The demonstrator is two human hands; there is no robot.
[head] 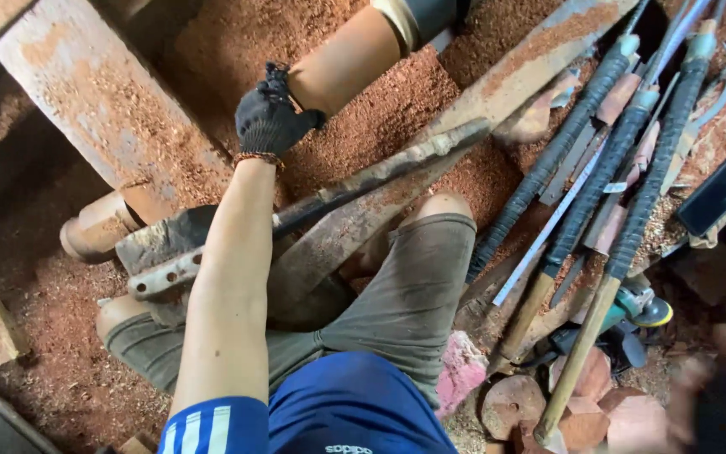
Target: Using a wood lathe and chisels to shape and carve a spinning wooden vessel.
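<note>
One hand is in view: the left hand (269,118), in a black knitted glove with a beaded band at the wrist, its arm bare up to a blue sleeve with white stripes. It rests against the near end of a round, tan wooden workpiece (350,57), one of its kind, which runs away from the hand toward the upper right and meets a dark cylindrical fitting (430,17). The gloved fingers curl over that near end; whether they truly clench the wood or only press on it cannot be told, since the palm side is hidden. The right hand does not show. Just below and to the right of the workpiece lies one long dark turning chisel (380,172), slanting across a rusty metal rail (464,109) thick with red sawdust (397,101). Further right of the workpiece, well apart from the hand, three long-handled turning tools (632,210) lie side by side, each with a wrapped dark grip and a pale wooden handle end. A green-bodied power tool (640,304) sits near their handles. Left of the workpiece, one pale dusty beam (102,101) slants down, with a short rounded wood piece (94,229) at its lower end. The person's two knees, in grey-green shorts (405,294), sit below the workpiece.
</note>
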